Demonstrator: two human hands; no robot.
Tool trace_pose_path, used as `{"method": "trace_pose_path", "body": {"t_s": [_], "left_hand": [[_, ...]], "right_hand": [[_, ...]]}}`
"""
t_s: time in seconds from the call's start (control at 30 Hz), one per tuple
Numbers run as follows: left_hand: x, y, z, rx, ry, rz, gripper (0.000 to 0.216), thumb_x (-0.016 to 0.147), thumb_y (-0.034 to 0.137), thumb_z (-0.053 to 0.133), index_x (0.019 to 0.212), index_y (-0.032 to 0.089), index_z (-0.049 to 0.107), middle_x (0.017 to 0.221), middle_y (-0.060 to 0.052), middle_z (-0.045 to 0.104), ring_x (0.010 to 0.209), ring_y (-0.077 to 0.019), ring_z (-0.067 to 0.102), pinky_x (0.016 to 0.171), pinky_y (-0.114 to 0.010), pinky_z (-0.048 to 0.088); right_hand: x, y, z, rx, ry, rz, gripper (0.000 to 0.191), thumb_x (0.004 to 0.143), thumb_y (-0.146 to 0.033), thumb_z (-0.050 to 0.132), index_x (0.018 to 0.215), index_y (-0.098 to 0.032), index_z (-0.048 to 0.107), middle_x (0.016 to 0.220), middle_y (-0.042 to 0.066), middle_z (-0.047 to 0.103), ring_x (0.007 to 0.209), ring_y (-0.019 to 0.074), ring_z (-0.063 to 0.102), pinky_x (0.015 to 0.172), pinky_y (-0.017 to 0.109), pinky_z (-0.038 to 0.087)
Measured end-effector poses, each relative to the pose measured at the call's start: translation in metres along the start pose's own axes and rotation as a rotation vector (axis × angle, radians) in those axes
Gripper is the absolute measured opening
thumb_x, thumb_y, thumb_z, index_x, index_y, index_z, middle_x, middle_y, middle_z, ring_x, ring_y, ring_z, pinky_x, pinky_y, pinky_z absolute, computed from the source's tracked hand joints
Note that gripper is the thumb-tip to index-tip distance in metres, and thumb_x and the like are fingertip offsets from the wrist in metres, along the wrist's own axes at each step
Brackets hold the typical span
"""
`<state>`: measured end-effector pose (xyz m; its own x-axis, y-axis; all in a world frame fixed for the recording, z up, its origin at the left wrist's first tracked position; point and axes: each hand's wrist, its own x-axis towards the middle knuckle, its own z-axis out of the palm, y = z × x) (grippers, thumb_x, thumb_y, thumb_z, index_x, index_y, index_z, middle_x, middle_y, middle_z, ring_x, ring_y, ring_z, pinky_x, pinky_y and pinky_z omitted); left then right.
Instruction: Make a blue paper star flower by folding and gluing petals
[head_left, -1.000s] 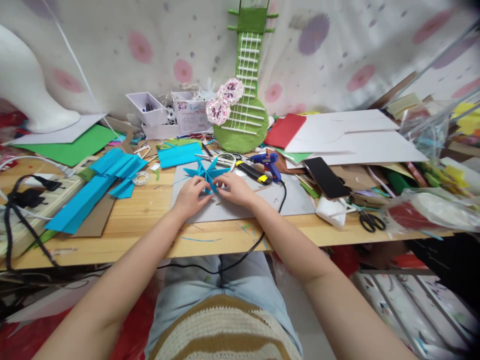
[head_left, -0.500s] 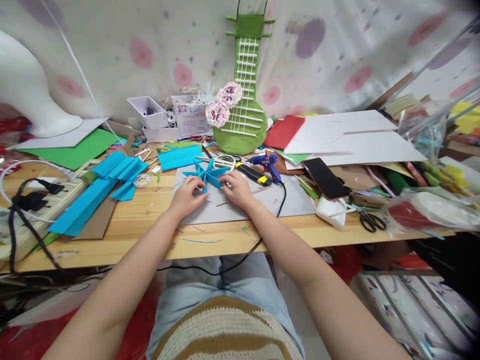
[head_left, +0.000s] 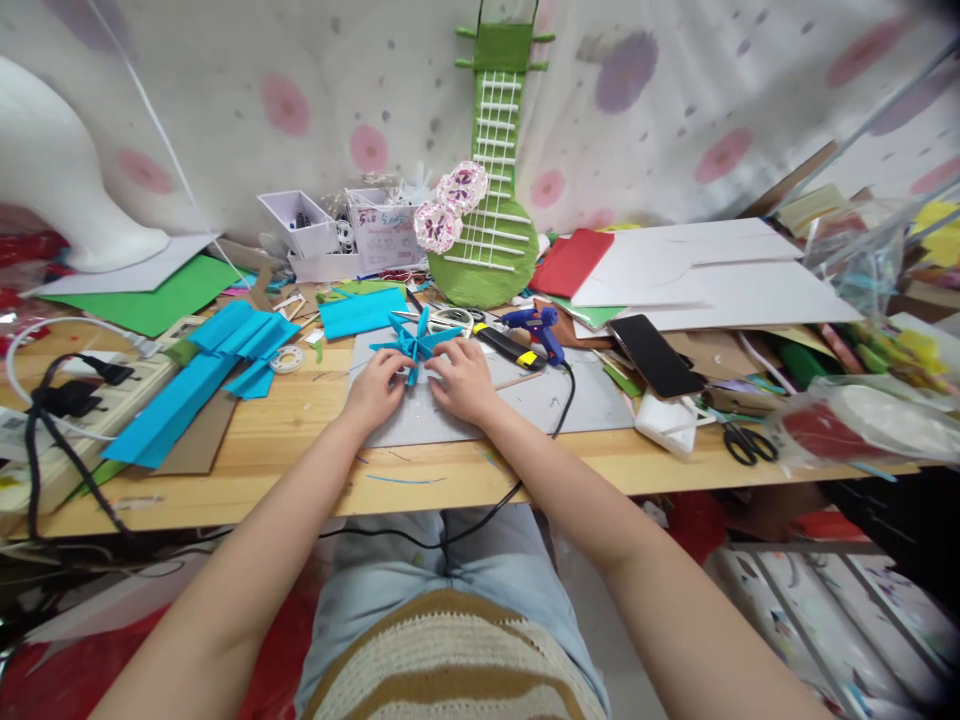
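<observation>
A blue star-shaped paper piece (head_left: pixel 415 341) with several folded points stands on the grey mat (head_left: pixel 465 418). My left hand (head_left: pixel 381 388) has its fingers curled in on the near left point of the star. My right hand (head_left: pixel 460 380) bends over the star's right side, thumb and fingers at its near edge. Parts of the near points are hidden behind the fingers. Just behind the star lie scissors (head_left: pixel 455 319) with light handles and a yellow-black utility knife (head_left: pixel 510 346). A blue glue gun (head_left: pixel 541 328) rests right of them.
A green paper instrument (head_left: pixel 484 255) with white strings leans at the back. Folded blue paper strips (head_left: pixel 184 385) and a power strip (head_left: pixel 97 415) lie left. A phone (head_left: pixel 654 355) and black-handled scissors (head_left: pixel 748 444) lie right. The glue gun's cord (head_left: pixel 517 487) crosses the table edge.
My right hand has shifted slightly left and inward, closer to my left hand. The blue star has turned a little between them. The view has moved slightly.
</observation>
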<state>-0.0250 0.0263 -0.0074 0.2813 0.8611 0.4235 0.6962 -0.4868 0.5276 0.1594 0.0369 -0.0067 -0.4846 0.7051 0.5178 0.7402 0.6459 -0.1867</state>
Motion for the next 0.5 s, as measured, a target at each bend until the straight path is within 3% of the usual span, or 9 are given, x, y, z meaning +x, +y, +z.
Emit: {"method": "trace_pose_path", "body": {"t_s": [0.13, 0.5], "left_hand": [[0.001, 0.0002, 0.0016, 0.024, 0.014, 0.027, 0.023, 0.074, 0.012, 0.048, 0.094, 0.02, 0.058, 0.101, -0.005, 0.054, 0.09, -0.0156, 0.056, 0.081, -0.029, 0.048], [0.0019, 0.0022, 0.0017, 0.09, -0.029, 0.051, 0.025, 0.072, 0.012, 0.05, 0.095, 0.02, 0.055, 0.099, -0.005, 0.057, 0.092, -0.018, 0.055, 0.082, -0.031, 0.047]], "right_hand": [[0.0024, -0.0063, 0.0051, -0.048, -0.069, -0.111, 0.022, 0.083, -0.031, 0.053, 0.099, -0.02, 0.063, 0.106, 0.008, 0.059, 0.109, 0.0269, 0.038, 0.095, 0.042, 0.025], [0.0063, -0.0062, 0.0077, -0.035, -0.087, -0.114, 0.021, 0.086, -0.029, 0.048, 0.094, -0.021, 0.065, 0.096, 0.008, 0.063, 0.102, 0.0245, 0.041, 0.091, 0.041, 0.024]]}}
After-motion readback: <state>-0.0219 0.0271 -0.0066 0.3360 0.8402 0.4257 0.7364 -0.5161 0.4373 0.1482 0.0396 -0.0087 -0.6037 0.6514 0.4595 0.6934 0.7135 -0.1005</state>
